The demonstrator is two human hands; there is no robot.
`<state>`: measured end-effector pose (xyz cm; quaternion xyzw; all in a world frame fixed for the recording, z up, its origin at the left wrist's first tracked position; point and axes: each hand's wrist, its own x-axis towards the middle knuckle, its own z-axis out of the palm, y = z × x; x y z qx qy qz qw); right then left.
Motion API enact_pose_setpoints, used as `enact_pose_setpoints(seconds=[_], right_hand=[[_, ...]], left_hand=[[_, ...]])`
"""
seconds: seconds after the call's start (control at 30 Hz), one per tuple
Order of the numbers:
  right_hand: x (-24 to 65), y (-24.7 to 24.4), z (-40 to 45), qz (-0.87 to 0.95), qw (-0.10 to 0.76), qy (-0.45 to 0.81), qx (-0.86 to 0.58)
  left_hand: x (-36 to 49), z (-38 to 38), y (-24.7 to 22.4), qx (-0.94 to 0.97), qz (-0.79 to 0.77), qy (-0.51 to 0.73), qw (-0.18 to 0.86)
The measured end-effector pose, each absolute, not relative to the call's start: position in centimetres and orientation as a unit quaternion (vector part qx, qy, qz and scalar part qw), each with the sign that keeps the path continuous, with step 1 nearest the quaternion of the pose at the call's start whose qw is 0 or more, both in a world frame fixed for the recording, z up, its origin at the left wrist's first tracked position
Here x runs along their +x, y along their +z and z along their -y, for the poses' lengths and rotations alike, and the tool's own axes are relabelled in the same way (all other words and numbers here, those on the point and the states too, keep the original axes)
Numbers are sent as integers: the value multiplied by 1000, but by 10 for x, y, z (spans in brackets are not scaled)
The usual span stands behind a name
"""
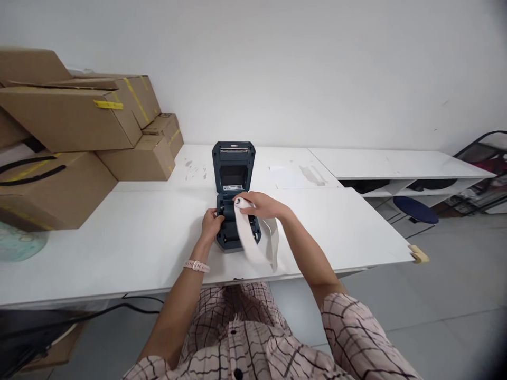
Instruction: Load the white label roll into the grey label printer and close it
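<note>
A: At the frame's centre, on a smooth white table [138, 248], a dark boxy label printer [233, 195] stands, lid upright. The left hand [212, 221] grips its left edge.

B: And the right hand [257, 205]?

A: Fingers closed on a limp white paper strip [259, 243] looping over the printer's front. Taped cardboard boxes [79, 137] fill the upper left; a blue stool [415, 209] sits right.
</note>
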<state>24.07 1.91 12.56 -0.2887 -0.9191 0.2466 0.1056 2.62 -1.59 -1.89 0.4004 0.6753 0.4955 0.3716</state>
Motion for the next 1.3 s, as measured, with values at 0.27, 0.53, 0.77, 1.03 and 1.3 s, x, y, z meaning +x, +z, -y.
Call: enact_pose_setpoints(seconds=[0.27,0.53,0.77,1.03,1.3], right_hand=[[182,77,-34,933,-62,124,-332],[217,48,59,926,144,82,-340],[232,19,95,902,242,120,-335],[248,44,101,921,181,164,-303],[244,24,102,916,203,100,-332]], left_hand=[[28,18,-17,379,-679,503,378],[30,23,-15,352,-679,516,386],[36,27,-4,302,-619,546,477],[35,31,2,301,-587,539,523],[34,27,-1,302,-585,543,521]])
